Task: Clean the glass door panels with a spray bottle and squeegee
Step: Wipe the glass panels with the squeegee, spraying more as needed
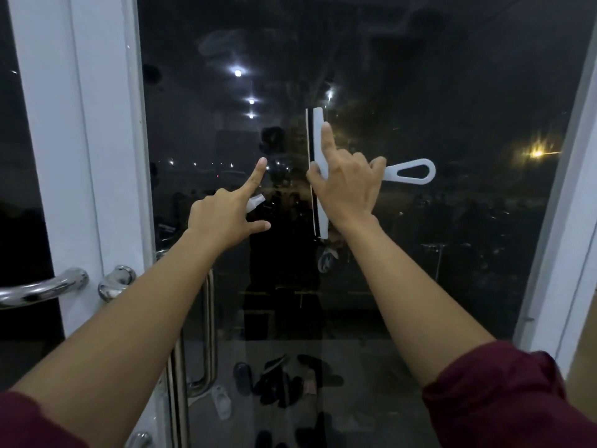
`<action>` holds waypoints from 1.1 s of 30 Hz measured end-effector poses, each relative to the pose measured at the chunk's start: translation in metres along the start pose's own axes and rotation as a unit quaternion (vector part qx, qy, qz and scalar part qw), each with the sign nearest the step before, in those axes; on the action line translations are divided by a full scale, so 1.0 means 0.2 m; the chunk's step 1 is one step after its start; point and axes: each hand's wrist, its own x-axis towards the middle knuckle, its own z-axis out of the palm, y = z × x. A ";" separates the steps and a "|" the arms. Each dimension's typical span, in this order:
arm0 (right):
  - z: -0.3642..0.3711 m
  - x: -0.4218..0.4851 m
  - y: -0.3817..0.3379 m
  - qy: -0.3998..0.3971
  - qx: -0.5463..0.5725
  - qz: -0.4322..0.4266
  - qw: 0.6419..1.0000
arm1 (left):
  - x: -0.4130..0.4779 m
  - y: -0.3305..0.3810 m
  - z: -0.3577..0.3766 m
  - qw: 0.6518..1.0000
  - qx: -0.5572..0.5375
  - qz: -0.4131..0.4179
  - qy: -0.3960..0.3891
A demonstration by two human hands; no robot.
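At centre frame, the right hand (347, 185) grips a white squeegee (318, 176) — blade upright against the glass door panel (452, 92). The left hand (226, 215) holds a spray bottle (256, 202), mostly hidden — forefinger extended.

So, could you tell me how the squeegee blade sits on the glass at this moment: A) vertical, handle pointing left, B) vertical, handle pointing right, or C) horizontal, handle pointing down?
B: the squeegee blade runs up and down against the glass door panel, and its looped handle sticks out to the right past the right hand that grips it.
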 end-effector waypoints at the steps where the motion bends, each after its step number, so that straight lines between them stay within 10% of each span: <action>1: 0.01 -0.01 0.03 0.000 -0.001 0.007 1.000 | 0.00 0.00 -0.01 1.000 0.001 0.002 -0.001; 11: -0.03 -0.14 0.43 -0.016 -0.021 0.088 0.996 | 0.00 0.00 -0.02 0.999 0.038 0.009 -0.008; 24: -0.04 0.13 -0.13 0.018 0.005 -0.023 1.000 | -0.01 0.01 0.00 1.000 0.020 -0.001 -0.010; 33: 0.06 -0.04 0.35 0.019 0.067 0.062 0.996 | -0.01 -0.01 -0.01 0.999 0.035 0.010 0.012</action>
